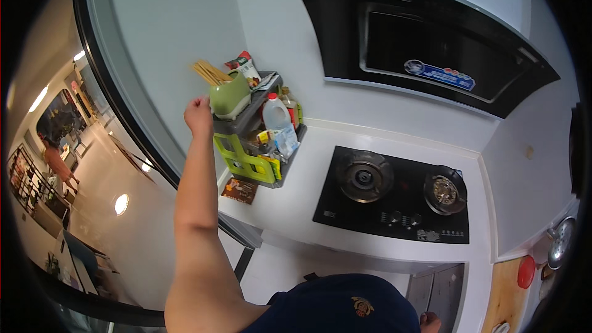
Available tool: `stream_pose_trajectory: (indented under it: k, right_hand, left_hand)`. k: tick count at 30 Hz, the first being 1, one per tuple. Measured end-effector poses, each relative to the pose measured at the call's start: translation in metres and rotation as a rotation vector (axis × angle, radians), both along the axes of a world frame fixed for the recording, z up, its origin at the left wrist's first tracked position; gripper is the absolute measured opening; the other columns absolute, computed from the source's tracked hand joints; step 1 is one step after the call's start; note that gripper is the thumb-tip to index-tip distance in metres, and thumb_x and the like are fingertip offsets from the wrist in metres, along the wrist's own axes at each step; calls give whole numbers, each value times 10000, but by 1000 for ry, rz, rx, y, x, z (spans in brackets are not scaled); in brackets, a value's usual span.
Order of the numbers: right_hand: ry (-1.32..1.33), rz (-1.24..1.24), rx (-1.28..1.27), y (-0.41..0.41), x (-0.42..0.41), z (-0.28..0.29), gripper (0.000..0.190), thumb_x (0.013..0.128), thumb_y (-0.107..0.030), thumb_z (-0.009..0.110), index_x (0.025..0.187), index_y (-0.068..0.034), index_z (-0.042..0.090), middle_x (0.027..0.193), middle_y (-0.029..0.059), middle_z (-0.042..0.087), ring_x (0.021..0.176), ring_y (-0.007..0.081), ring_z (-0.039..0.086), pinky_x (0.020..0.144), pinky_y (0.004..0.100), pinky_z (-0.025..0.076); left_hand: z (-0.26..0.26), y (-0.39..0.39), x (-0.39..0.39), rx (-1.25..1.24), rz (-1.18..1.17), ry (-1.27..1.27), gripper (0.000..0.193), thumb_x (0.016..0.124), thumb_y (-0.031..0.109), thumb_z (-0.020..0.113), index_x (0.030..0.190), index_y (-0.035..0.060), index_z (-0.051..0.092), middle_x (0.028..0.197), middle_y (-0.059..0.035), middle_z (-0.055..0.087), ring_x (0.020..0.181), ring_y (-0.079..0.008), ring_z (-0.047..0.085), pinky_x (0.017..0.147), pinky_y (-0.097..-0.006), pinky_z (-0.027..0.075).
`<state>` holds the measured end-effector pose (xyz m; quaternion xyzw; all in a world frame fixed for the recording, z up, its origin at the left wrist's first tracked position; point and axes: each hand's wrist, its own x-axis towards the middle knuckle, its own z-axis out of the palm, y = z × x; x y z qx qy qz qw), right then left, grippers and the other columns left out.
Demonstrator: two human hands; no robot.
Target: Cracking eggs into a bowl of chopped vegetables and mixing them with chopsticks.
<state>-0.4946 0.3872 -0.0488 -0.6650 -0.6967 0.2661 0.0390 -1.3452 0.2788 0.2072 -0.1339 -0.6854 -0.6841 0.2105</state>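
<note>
My left hand [198, 115] is raised at the end of my stretched arm, its fingers curled in. It is right beside a green holder [230, 97] full of light wooden chopsticks [210, 72]; I cannot tell whether they touch. No object shows in this hand. The holder stands on the upper tier of a grey and green plastic rack [245, 159], with a red and white packet [245, 67] behind it. On the lower tier are a clear jug with a red cap [276, 113], bottles and small packets. My right hand [430, 323] is low beside my body, mostly hidden.
A black two-burner gas hob [393, 194] is set in the white counter [282, 212], beneath a black range hood [430, 41]. A brown packet [239, 191] lies before the rack. At left, a black-framed doorway [125, 106] opens onto a room where a person [59, 163] stands.
</note>
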Motion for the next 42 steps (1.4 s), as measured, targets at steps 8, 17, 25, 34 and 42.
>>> stream_pose_trajectory:
  k: [8, 17, 25, 34, 42]
  right_hand:
    - [46, 24, -72, -3, -107, 3, 403, 940, -330, 564, 1206, -36, 643, 1229, 204, 632, 1187, 352, 580, 1004, 407, 446]
    - [23, 103, -160, 0, -109, -8, 421, 903, -346, 607, 1224, -73, 614, 1184, 233, 613, 1161, 334, 572, 976, 416, 445]
    - [29, 171, -55, -3, -93, -35, 360, 881, -319, 610, 1112, -45, 645, 1057, 223, 635, 1040, 341, 605, 888, 422, 471]
    - [37, 255, 60, -2, -86, -70, 311, 857, -287, 614, 986, -12, 680, 914, 212, 659, 904, 349, 643, 789, 429, 500]
    - [29, 218, 122, -36, -78, -97, 345, 839, -312, 592, 907, 3, 714, 862, 215, 680, 862, 375, 659, 757, 459, 518]
  left_hand:
    - [49, 26, -89, -312, 261, 67, 592, 739, 401, 812, 1083, -45, 629, 923, -121, 685, 832, -225, 646, 781, -343, 508]
    - [53, 26, -123, -67, -48, 23, 485, 841, 417, 723, 995, -32, 625, 818, -70, 629, 703, -167, 578, 672, -317, 485]
    - [88, 29, -101, -304, 198, 190, 540, 859, 477, 670, 1080, -14, 628, 932, -130, 680, 870, -229, 658, 771, -363, 516]
    - [120, 31, -85, -907, 381, 388, 292, 819, 337, 709, 990, 100, 696, 923, -133, 715, 909, -313, 673, 851, -444, 484]
    - [194, 33, -65, -720, 309, 877, 233, 862, 308, 661, 848, 76, 663, 775, -138, 670, 751, -354, 632, 643, -438, 468]
